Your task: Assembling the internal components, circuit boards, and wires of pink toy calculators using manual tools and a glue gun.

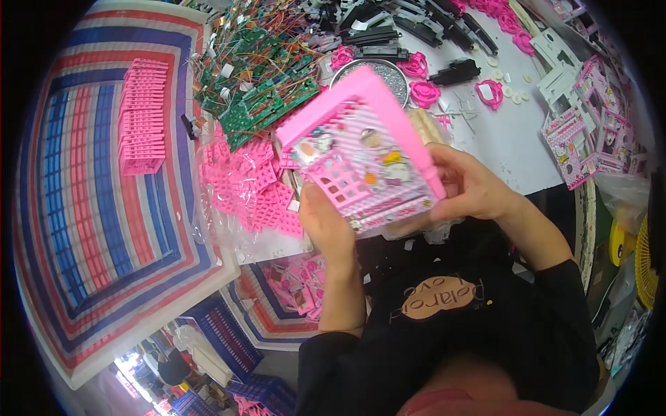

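Observation:
Between my two hands, above the front of the worktable, is a pink plastic toy casing (409, 132) with a decorated face and a grid of small openings. My left hand (326, 218) grips its lower left edge, thumb up along the side. At the right edge my right hand (475, 187) has its fingers bent around the casing. It is held tilted, its face toward me. Behind it, partly covered, stands a round metal dish (395, 78) of small silvery pieces. Left of it lies a heap of pink grid pieces (253, 191), near my left hand.
Green circuit boards (270, 104) with tangled wires are piled at the back left. Black plastic parts (454, 71) and pink rings (490, 93) lie farther back. A striped crate (163, 256) with stacked pink pieces (142, 114) stands left. Printed panels (565, 142) lie at right, beside a yellow fan (645, 260).

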### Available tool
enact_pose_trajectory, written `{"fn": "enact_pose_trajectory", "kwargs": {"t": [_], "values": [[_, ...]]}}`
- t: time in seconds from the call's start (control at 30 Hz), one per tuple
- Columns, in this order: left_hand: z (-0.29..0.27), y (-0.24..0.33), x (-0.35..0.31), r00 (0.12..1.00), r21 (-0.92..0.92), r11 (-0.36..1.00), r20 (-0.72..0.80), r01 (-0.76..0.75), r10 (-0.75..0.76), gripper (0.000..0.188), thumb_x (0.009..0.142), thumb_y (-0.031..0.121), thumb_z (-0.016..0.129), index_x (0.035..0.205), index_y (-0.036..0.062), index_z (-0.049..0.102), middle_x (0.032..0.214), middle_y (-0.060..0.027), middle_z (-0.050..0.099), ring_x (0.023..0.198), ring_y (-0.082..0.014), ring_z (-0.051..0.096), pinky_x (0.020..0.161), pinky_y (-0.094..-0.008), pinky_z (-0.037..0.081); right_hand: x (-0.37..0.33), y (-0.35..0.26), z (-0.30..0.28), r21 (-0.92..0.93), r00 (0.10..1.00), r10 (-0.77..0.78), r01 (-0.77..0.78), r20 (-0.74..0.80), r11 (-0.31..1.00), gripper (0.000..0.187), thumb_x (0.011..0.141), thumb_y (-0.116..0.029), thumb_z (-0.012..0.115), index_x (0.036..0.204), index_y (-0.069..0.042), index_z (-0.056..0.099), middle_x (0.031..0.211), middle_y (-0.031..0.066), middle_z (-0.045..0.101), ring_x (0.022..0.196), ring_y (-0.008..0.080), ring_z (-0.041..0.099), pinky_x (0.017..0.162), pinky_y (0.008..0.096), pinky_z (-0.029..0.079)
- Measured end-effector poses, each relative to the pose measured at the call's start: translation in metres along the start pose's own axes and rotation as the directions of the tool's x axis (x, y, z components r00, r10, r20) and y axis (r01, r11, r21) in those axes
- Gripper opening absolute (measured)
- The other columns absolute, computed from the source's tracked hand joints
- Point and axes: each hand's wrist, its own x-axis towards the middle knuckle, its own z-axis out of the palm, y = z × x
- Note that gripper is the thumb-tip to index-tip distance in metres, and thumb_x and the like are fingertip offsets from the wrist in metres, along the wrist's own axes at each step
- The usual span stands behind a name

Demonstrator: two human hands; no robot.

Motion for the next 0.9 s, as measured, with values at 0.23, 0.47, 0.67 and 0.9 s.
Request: {"fn": "enact_pose_trajectory", "kwargs": {"t": [0.23,0.47,0.67,0.9], "values": [[-0.007,-0.014,0.000,0.987,0.116,0.981,-0.019,-0.154,0.157,0.043,0.114,0.034,0.036,0.110,-0.0006,0.062,0.094,-0.0060,0.068,0.083,-0.0102,0.064,0.076,-0.0260,0.051,-0.003,-0.008,-0.005,-0.091,0.998,0.048,-0.045,0.031,0.995,0.060,0.087,0.000,0.075,0.140,0.002,0.048,0.130,0.0123,0.066,0.117,0.0145,0.065,0.099,0.0294,0.053],[0.008,0.008,0.017,0.976,-0.288,0.942,-0.078,0.174,-0.204,0.044,0.113,0.040,0.039,0.118,0.0009,0.058,0.096,-0.0046,0.067,0.080,-0.0094,0.063,0.075,-0.0262,0.052,0.001,0.001,-0.005,-0.065,0.996,0.073,-0.076,-0.042,0.995,0.048,0.092,-0.004,0.072,0.135,0.002,0.052,0.128,0.0099,0.067,0.113,0.0120,0.065,0.097,0.0271,0.052],[0.002,0.004,0.040,0.916,0.222,0.894,-0.015,-0.388,0.401,0.050,0.111,0.044,0.042,0.111,-0.0022,0.063,0.085,-0.0020,0.064,0.074,-0.0088,0.060,0.067,-0.0261,0.049,0.012,0.004,-0.025,-0.297,0.997,-0.075,0.080,0.028,0.951,0.042,0.093,-0.002,0.069,0.134,0.000,0.057,0.114,0.0070,0.071,0.102,0.0105,0.066,0.088,0.0286,0.055],[-0.019,0.007,0.061,0.528,0.137,0.616,0.676,-0.775,0.514,0.024,0.080,0.009,0.072,0.103,0.0036,0.070,0.107,-0.0134,0.072,0.100,-0.0362,0.068,0.089,-0.0457,0.052,0.038,-0.022,-0.082,-0.920,0.840,-0.474,0.368,0.265,0.138,0.040,0.081,-0.001,0.066,0.120,-0.006,0.072,0.122,0.0127,0.071,0.115,0.0311,0.067,0.101,0.0395,0.053]]}}
